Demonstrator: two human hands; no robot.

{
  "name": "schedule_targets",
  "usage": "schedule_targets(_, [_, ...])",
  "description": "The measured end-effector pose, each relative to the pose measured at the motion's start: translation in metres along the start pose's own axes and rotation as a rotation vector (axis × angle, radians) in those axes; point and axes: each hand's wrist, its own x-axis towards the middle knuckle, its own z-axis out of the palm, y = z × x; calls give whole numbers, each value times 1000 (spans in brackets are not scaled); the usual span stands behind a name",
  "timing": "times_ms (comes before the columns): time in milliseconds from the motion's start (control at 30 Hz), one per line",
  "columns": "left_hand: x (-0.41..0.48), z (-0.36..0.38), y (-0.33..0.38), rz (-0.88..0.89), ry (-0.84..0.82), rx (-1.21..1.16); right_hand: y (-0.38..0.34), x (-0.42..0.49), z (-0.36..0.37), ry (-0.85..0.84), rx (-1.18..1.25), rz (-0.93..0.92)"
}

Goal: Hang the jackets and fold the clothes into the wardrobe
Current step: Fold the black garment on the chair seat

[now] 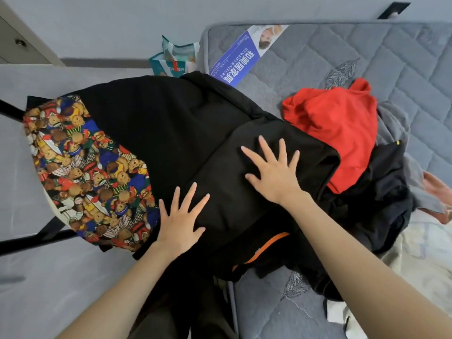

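Black garment [159,130] overhangs the quilted mattress [367,57] edge.

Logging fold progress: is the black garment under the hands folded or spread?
Partly folded: one flap of the black garment lies doubled over, left hand and right hand pressing it.

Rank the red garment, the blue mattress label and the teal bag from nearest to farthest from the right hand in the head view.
1. The red garment, close on the right of the right hand.
2. The blue mattress label, ahead of the hand, farther up.
3. The teal bag, farthest, ahead and off to the left.
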Motion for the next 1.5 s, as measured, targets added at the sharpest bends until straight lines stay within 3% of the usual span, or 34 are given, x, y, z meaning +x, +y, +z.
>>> schedule_targets(67, [-3,0,-19,75,-53,74,8,10,9,-302,117,153])
schedule_targets(133, [-8,1,-31,123,-39,92,15,12,18,-425,204,279])
schedule_targets(233, [-26,4,-40,85,135,-142,4,6,23,-267,240,279])
schedule_targets(333, [-56,11,-48,-164,397,-470,-23,-14,30,53,298,120])
schedule_targets(400, [-78,20,-57,-339,453,-650,-51,-38,35,103,379,-16])
schedule_targets(500, [-111,36,-76,-483,415,-884,-99,-77,53,5,443,-191])
schedule_targets(633, [-147,59,-97,-573,328,-979,-147,-119,105,-109,44,-400])
schedule_targets(700, [-157,69,-105,-606,289,-1005,-155,-127,131,-137,-119,-376])
schedule_targets(867, [-153,80,-127,-597,163,-1121,-154,-121,156,35,-262,-265])
schedule_targets(1067, [-130,80,-141,-564,88,-1255,-152,-117,145,245,108,-83])
schedule_targets(1233, [-108,81,-137,-637,234,-1290,-164,-130,120,472,375,18])
schedule_targets(1400, [-95,83,-146,-619,154,-1529,-164,-128,100,409,767,177])
schedule_targets(1500, [-99,87,-149,-516,71,-1457,-164,-125,98,382,920,257])
